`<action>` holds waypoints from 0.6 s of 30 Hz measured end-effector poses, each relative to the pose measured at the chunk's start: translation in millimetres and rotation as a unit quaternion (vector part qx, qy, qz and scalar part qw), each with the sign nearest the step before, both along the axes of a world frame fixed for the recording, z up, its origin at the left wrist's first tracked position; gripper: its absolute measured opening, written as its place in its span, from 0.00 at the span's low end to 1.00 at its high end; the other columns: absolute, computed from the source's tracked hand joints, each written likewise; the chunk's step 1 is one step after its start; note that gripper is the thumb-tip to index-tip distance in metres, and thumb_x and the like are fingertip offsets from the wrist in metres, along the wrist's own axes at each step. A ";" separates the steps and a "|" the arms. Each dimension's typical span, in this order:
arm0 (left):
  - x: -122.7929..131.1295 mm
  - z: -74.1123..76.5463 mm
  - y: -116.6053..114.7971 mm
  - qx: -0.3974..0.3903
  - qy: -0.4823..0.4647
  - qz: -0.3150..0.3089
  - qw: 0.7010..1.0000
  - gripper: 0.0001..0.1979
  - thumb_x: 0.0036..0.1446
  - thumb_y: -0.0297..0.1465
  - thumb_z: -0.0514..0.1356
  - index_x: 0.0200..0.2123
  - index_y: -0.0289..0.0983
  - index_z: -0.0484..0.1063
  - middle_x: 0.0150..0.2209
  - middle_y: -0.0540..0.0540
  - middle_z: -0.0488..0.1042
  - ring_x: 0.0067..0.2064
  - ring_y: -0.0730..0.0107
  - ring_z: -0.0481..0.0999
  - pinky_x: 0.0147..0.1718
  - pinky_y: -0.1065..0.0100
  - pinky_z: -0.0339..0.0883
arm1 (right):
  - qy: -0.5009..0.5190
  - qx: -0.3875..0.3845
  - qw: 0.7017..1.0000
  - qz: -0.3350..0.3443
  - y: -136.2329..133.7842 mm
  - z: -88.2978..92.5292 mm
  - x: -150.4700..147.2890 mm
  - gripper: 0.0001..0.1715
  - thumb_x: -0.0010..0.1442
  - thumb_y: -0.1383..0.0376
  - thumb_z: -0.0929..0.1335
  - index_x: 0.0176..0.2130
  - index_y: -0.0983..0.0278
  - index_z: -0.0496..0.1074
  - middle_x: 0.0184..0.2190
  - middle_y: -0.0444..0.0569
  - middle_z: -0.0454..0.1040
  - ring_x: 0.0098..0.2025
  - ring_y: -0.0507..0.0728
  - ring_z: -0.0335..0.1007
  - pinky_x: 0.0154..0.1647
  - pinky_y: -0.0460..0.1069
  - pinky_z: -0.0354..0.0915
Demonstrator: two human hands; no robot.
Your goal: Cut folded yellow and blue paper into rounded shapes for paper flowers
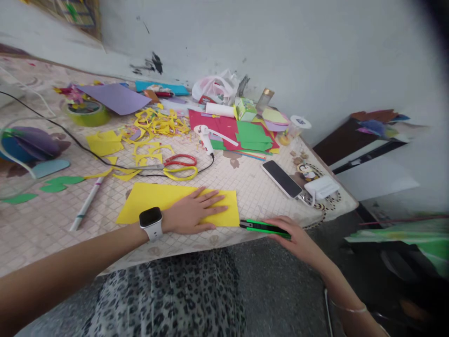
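Yellow card sheet (150, 203) is laid flat on a tile-patterned table cover (45, 220). It is judged to be light, thin and fairly stiff, liable to creasing and to sliding on the smooth cover, so it is best held by flat pressure on its face rather than pinched at an edge. The left hand (191, 211), with a smartwatch (150, 222) on its wrist, is spread open on the sheet's right half, its fingers extended and pressed down, with nothing gripped. Just beside the sheet's lower right corner, a green utility knife (261, 227) is held by the right hand (286, 234), whose fingers are curled closed around the handle. Its dark tip is directed toward the sheet; whether a blade is extended cannot be told. Red-handled scissors (180, 161) are placed beyond the sheet.
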State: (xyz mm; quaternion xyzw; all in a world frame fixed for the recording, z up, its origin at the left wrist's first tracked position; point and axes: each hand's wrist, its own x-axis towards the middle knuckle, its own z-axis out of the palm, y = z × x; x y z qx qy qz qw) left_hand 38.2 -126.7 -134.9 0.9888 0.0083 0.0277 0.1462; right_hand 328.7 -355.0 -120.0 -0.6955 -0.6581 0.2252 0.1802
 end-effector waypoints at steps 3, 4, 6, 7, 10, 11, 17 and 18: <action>0.6 -0.8 0.6 -0.006 0.006 0.002 1.000 0.30 0.66 0.49 0.45 0.68 0.47 0.51 0.71 0.46 0.48 0.71 0.55 0.44 0.66 0.49 0.35 | 0.010 -0.007 1.000 -0.003 -3.7 0.6 3.2 0.18 0.65 0.61 0.66 0.54 0.57 0.71 0.49 0.53 0.74 0.53 0.63 0.69 0.56 0.62 0.65; 0.7 -0.9 0.6 -0.008 0.007 0.002 1.000 0.30 0.66 0.49 0.45 0.67 0.47 0.51 0.71 0.46 0.48 0.71 0.55 0.44 0.66 0.49 0.35 | 0.011 -0.007 1.000 -0.006 -6.3 -0.4 4.9 0.18 0.65 0.61 0.66 0.54 0.57 0.72 0.49 0.53 0.74 0.53 0.63 0.69 0.56 0.62 0.65; 0.7 -0.9 0.5 -0.010 0.005 0.003 1.000 0.30 0.66 0.49 0.45 0.67 0.47 0.51 0.70 0.47 0.49 0.71 0.55 0.45 0.66 0.49 0.35 | 0.013 -0.006 1.000 -0.015 -13.1 -3.9 9.0 0.19 0.64 0.60 0.67 0.54 0.56 0.72 0.50 0.52 0.73 0.53 0.63 0.68 0.56 0.62 0.64; 0.7 -0.8 0.4 -0.010 0.003 0.003 1.000 0.29 0.66 0.49 0.45 0.67 0.47 0.51 0.70 0.47 0.49 0.71 0.55 0.45 0.66 0.49 0.35 | 0.013 -0.006 1.000 -0.021 -17.0 -6.1 11.2 0.19 0.64 0.60 0.67 0.55 0.56 0.72 0.50 0.52 0.73 0.54 0.63 0.68 0.56 0.62 0.64; 0.4 0.0 0.0 -0.008 0.003 0.004 1.000 0.29 0.66 0.48 0.45 0.67 0.47 0.51 0.71 0.46 0.48 0.71 0.55 0.44 0.66 0.49 0.34 | 0.009 -0.005 0.999 -0.034 -27.7 -12.5 15.8 0.20 0.63 0.60 0.68 0.55 0.54 0.71 0.51 0.51 0.73 0.54 0.63 0.68 0.57 0.62 0.64; 0.4 0.3 -0.1 -0.007 0.004 0.004 1.000 0.29 0.66 0.48 0.45 0.67 0.47 0.51 0.71 0.47 0.47 0.71 0.55 0.44 0.66 0.49 0.34 | 0.010 -0.006 0.999 -0.033 -30.0 -14.1 16.2 0.20 0.64 0.60 0.67 0.55 0.54 0.71 0.51 0.51 0.73 0.54 0.63 0.68 0.56 0.62 0.65; 0.3 0.5 -0.2 -0.005 0.009 0.003 1.000 0.29 0.67 0.48 0.44 0.67 0.46 0.51 0.71 0.47 0.48 0.71 0.56 0.43 0.66 0.49 0.34 | 0.020 0.023 0.999 -0.035 -27.5 -15.6 6.1 0.19 0.64 0.62 0.67 0.55 0.54 0.71 0.49 0.52 0.73 0.52 0.62 0.69 0.54 0.61 0.67; 0.3 0.1 0.0 -0.005 0.005 0.002 1.000 0.29 0.67 0.48 0.45 0.67 0.46 0.51 0.71 0.47 0.48 0.71 0.56 0.44 0.66 0.49 0.34 | 0.022 0.024 0.999 -0.034 -25.4 -15.2 3.6 0.19 0.64 0.62 0.67 0.55 0.54 0.71 0.49 0.52 0.74 0.52 0.62 0.69 0.54 0.61 0.67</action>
